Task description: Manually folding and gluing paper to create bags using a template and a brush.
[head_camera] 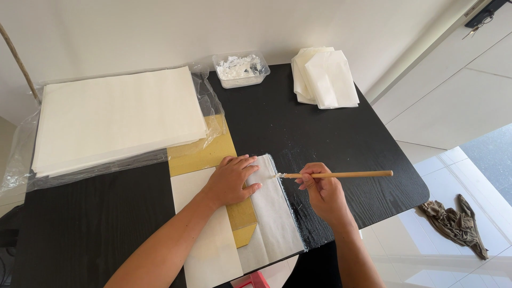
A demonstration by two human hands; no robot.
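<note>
My left hand (232,180) lies flat, fingers spread, pressing a folded white paper sheet (274,218) onto the black table (330,133). Gold paper (201,156) shows under and behind that hand. My right hand (322,192) grips a thin wooden brush (341,174) held level, its white tip touching the right edge of the folded sheet. A wet, shiny smear of paste (298,213) runs along the table beside that edge.
A large stack of white paper (114,117) in clear plastic wrap lies at the back left. A clear plastic tub of white paste (241,69) and a pile of folded white papers (325,77) stand at the back. A crumpled cloth (456,224) lies on the tiled floor, right.
</note>
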